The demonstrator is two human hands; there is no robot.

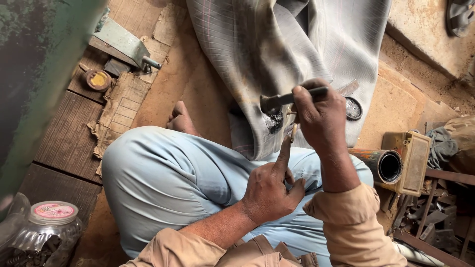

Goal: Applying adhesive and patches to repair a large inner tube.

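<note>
Low in the frame sits the person's own lap in light blue trousers (163, 183), legs crossed, tan sleeves (354, 230) at the bottom edge. Just above the lap, centre frame, the left hand (269, 190) is half open, forefinger stretched upward, the other fingers loosely curled, and it holds nothing; the fingertip comes close under a thin pin-like piece (294, 131) that hangs below the right hand. The right hand (321, 118), a little higher and right of centre, is closed firmly around a dark rod-like tool (279, 100) whose blunt end points left; whether the same hand also pinches the thin piece cannot be told.

To do this well, I judge the tool should be kept level and steady while the left forefinger steadies the small piece from below, well away from the tool's blunt end.

Behind the hands a grey striped cloth (277, 44) falls down the middle of the frame, smudged black near the tool, and its folds could catch the small piece. A bare foot (180, 118) shows at centre left. At right lie a rusty pipe (383, 164) and a yellowish box (413, 160), with scrap metal (433, 217) lower right. At lower left stands a plastic jar (47, 230); upper left, a small round tin (98, 79) and a pale green metal part (123, 44) rest on wooden boards (64, 138) and torn cardboard (118, 106)
</note>
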